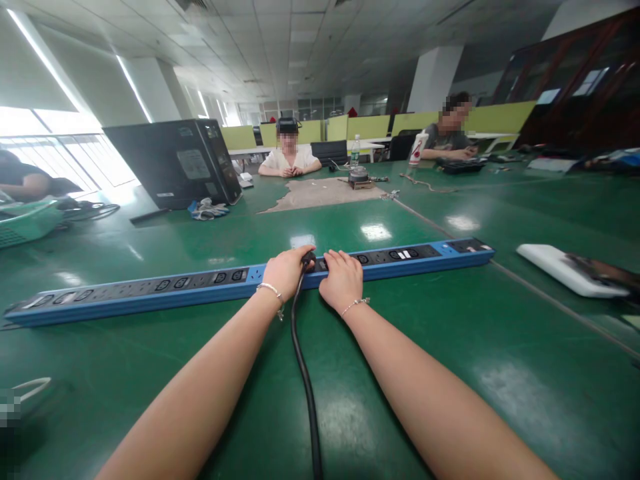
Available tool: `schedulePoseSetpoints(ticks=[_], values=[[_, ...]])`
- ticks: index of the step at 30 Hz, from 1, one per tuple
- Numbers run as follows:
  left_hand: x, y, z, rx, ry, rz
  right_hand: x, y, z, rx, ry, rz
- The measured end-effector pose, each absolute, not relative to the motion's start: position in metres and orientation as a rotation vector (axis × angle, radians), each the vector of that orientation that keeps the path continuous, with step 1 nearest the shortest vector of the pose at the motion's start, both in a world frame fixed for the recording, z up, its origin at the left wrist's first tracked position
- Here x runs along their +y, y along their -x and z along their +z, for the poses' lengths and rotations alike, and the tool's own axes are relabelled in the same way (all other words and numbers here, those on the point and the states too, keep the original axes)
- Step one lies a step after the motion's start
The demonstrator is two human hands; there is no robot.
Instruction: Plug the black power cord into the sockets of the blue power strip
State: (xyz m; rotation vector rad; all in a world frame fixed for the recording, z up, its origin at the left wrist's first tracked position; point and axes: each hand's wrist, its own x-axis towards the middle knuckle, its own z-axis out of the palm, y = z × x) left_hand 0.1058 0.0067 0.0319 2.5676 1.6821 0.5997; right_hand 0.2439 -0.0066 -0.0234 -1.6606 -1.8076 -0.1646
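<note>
A long blue power strip [185, 301] with black socket panels lies across the green table, its left end nearer to me. My left hand [286, 272] is closed on a black power plug [309, 257] at the middle of the strip; whether its pins sit in a socket is hidden. From the plug a thick black cable [303, 360] runs down between my forearms and out at the bottom. My right hand [344, 277] is wrapped over the strip just right of the plug, gripping its body.
Beyond the strip are a black computer case [185, 163], gloves [207, 209] and a cardboard sheet [320, 193]. A white device [565, 267] lies at the right, a green basket [27, 220] at the left. People sit at the far side and at the left edge.
</note>
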Motion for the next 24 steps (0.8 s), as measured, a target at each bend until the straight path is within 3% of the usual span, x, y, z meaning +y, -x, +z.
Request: schedulePoseSetpoints(ticks=[24], values=[[0.003,-0.113,0.021,1.793,-2.631,0.554,-0.007,-0.243,-0.023,-1.785,1.638,-0.138]])
